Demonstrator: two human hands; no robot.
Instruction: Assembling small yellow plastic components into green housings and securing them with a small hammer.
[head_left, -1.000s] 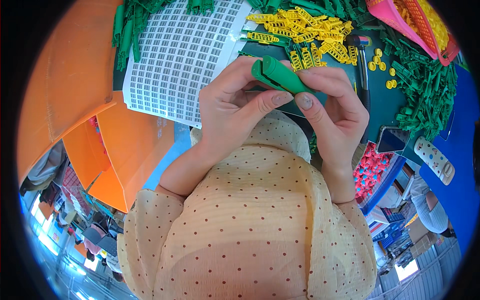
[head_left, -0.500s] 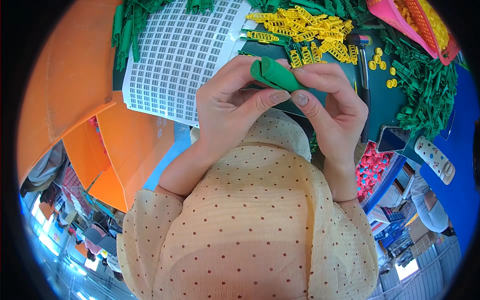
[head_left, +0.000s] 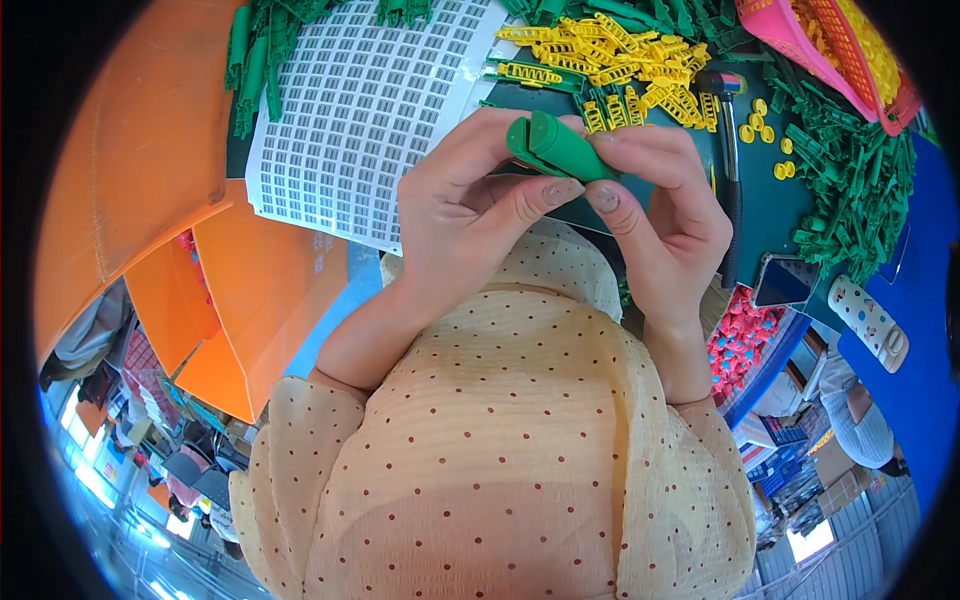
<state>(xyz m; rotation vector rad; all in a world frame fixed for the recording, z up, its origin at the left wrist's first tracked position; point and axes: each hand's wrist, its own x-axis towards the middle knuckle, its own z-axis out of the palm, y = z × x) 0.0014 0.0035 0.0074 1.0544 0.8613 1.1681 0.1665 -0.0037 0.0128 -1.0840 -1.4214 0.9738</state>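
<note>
Between both hands is a green plastic tube-like piece [head_left: 562,146], tilted, with a slit showing at its left end. My left hand [head_left: 470,180] pinches it from the left, thumb underneath. From the right, my right hand [head_left: 665,185] grips its other end with thumb and fingers. Just beyond my hands lie several yellow ladder-like plastic inserts [head_left: 620,55] in a pile. A few of the inserts sit in green halves [head_left: 540,75] on the dark green table. Left of my hands is a sheet of small printed labels [head_left: 340,120].
A hammer [head_left: 731,190] lies to the right, beside small yellow caps [head_left: 757,120]. Farther right are a heap of green parts [head_left: 860,190], a phone [head_left: 785,280] and a spotted white case [head_left: 866,320]. A pink basket [head_left: 800,40] stands at the far right. Orange bins [head_left: 215,300] are at left.
Almost nothing differs. Both hands keep hold of the green piece, and the view has shifted very slightly.
</note>
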